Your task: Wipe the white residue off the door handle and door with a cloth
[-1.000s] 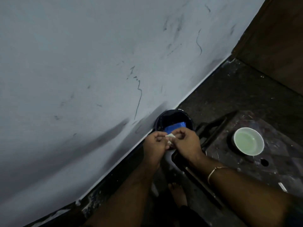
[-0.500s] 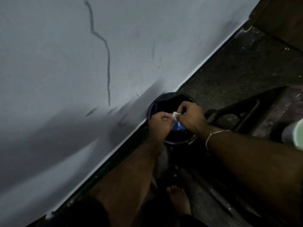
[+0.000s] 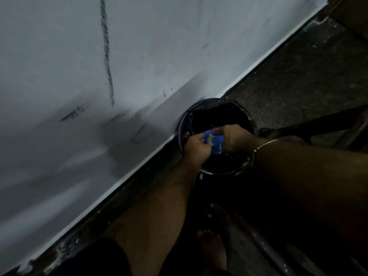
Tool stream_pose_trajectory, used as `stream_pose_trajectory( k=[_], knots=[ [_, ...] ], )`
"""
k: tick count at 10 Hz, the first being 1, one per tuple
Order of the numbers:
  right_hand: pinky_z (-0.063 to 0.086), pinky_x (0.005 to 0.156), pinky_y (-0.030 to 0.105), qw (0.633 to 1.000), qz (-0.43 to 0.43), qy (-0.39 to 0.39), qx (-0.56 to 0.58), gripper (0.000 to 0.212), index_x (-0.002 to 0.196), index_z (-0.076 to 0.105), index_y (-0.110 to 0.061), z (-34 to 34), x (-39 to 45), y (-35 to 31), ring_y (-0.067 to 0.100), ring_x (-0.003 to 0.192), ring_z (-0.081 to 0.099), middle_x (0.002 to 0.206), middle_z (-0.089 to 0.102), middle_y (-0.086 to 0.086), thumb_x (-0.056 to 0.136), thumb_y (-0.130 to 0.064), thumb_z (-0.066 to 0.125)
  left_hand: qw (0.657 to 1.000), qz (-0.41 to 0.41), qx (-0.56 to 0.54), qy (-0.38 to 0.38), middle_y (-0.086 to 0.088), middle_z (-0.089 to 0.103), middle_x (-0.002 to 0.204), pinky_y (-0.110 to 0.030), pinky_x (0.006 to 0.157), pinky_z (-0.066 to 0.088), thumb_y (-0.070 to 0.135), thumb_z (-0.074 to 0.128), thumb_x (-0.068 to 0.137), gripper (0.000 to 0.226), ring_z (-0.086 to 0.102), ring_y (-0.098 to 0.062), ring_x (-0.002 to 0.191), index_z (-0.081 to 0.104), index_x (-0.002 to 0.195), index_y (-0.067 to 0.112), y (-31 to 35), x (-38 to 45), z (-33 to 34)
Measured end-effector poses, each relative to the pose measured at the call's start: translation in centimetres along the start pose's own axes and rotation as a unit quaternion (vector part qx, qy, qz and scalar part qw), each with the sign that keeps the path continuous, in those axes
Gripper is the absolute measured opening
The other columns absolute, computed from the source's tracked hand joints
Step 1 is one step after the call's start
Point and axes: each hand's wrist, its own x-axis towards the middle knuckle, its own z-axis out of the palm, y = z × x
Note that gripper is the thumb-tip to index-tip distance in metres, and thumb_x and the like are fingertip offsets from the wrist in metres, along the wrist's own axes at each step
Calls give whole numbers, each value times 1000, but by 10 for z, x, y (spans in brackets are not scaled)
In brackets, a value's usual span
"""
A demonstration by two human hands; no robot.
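While we hold both hands over the round, dark bucket (image 3: 216, 136) set against the wall (image 3: 139, 56), our left hand (image 3: 196, 145) and right hand (image 3: 234, 138) each pinch the small pale cloth (image 3: 210, 138) between them. We find no legible writing. A blue plastic item (image 3: 218, 143) lies in the bucket beneath. The smooth pale wall carries dark scuffs; a thin metal bangle (image 3: 264, 145) circles our right wrist.

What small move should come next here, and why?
Probably lift the cloth clear of the bucket. Both the left hand and the right hand hold the pale cloth between them over the bucket's dark inside, beside the wall. No door or handle is in view yet.
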Motion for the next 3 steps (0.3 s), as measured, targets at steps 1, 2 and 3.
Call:
stream_pose_trajectory(
  k=[1, 2, 3],
  knots=[
    [42, 100, 28, 1000, -11, 5, -9, 58, 140, 52, -18, -8, -22, -14, 26, 121, 57, 132, 61, 11, 83, -15, 66, 1000, 1, 26, 16, -14, 61, 132, -46, 103, 48, 6, 54, 86, 49, 58, -32, 119, 54, 135, 8, -1, -10, -5],
    [43, 99, 31, 997, -40, 59, 15, 42, 127, 62, -11, -24, -48, -29, 29, 117, 59, 126, 65, 13, 85, -16, 62, 996, 43, 70, 36, -12, 62, 132, -44, 104, 47, 13, 54, 89, 45, 59, -29, 119, 57, 134, 11, 27, -47, -24],
    [46, 95, 36, 994, -65, 86, 25, 31, 113, 66, -5, -35, -84, -45, 34, 111, 61, 117, 67, 17, 84, -16, 59, 983, 100, 125, 84, -11, 66, 125, -36, 101, 46, 17, 54, 93, 34, 61, -27, 116, 64, 125, 12, 53, -104, -47]
  ],
)
